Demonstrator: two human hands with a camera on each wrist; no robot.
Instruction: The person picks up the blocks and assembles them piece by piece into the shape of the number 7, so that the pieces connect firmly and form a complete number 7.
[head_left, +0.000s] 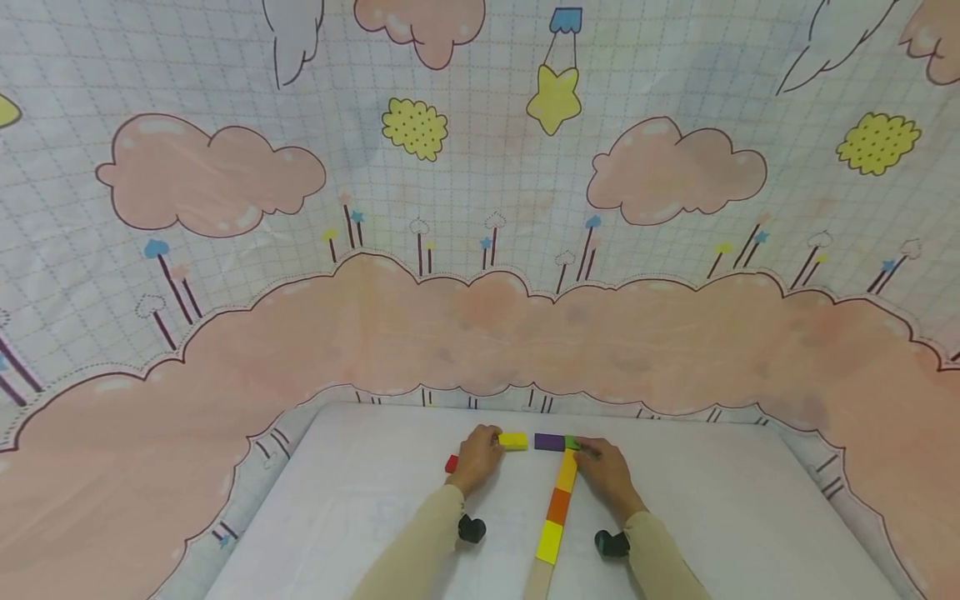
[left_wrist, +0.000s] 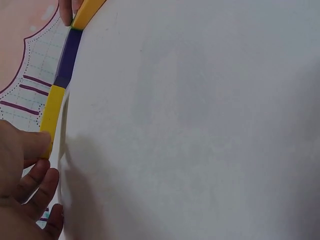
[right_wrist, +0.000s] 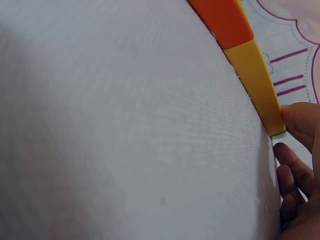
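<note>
My left hand (head_left: 480, 461) pinches a yellow block (head_left: 513, 442) by its left end near the table's far edge. A narrow gap parts that block from a purple block (head_left: 550, 442) on its right. Against the purple block's right end sits a small green block (head_left: 572, 442), held at its right side by the fingers of my right hand (head_left: 609, 473) and partly hidden. In the right wrist view, the right thumb (right_wrist: 300, 120) lies by the end of an amber block (right_wrist: 257, 85). A red block (head_left: 452, 463) shows from behind the left hand.
From the green block a row runs toward me: the amber block, an orange block (head_left: 558, 506), another yellow block (head_left: 550, 542) and a tan block (head_left: 538, 579). They lie on a white table (head_left: 337, 500). Patterned cloth (head_left: 480, 333) rises behind its far edge.
</note>
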